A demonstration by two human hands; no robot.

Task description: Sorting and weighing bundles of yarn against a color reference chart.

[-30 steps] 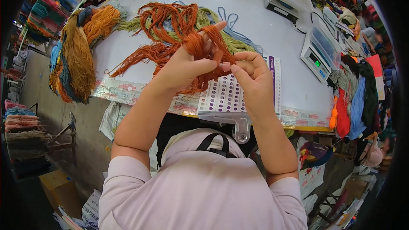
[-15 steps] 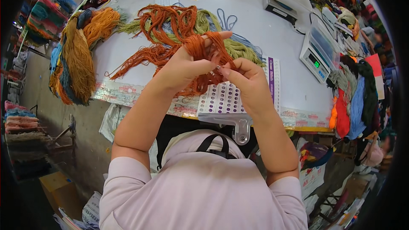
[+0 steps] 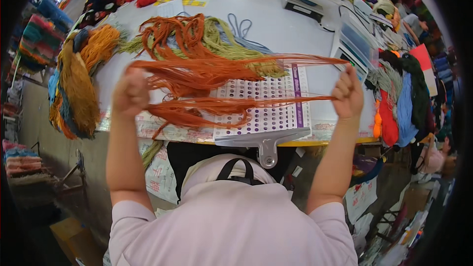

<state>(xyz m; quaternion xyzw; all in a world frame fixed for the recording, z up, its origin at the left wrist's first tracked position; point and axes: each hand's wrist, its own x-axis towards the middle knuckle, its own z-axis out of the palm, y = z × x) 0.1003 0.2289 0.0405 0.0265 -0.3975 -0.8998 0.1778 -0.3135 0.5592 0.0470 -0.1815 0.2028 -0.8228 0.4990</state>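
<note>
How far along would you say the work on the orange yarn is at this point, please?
Done: one orange yarn bundle is off the pile. In hand: the left hand and right hand, each in a closed grip, stretch it over the dotted card. Left: tangled orange yarn and green yarn lie on the table.

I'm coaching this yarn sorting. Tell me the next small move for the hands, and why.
Probably lower the orange yarn bundle onto the white table. The left hand and right hand hold it stretched in the air above the clipboard with the dotted sheet, with loose strands sagging at the left.
</note>
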